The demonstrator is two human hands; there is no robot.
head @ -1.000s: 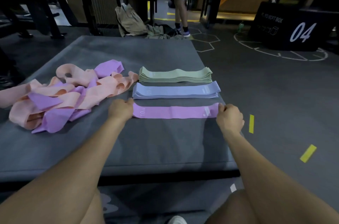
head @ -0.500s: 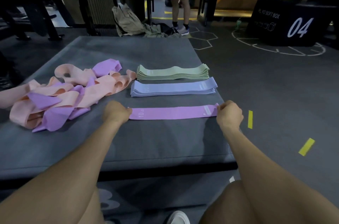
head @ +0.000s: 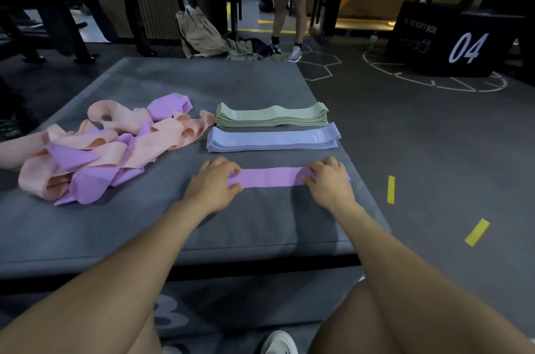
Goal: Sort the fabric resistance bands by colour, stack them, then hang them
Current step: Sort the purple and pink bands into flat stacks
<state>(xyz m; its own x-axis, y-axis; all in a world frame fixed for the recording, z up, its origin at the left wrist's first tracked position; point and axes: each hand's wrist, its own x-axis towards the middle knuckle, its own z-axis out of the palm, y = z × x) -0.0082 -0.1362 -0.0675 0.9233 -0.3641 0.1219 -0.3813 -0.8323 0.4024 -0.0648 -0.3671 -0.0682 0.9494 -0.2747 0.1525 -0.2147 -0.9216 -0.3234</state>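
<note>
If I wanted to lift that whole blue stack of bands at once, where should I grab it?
Probably by its two short ends, one hand from each side. The blue stack lies flat and long across the mat, with the green stack close behind, and both ends look clear.

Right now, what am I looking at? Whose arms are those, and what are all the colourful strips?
There is no machine here. A person wears a camera on their head, so you see their own arms reaching forward. They sit at a grey mat. The strips are stretchy fabric exercise bands. The left hand and right hand each rest on one end of a purple band lying flat. Behind it are a neat blue stack and a green stack. On the left lies a messy pile of pink and purple bands, not yet sorted.
</note>
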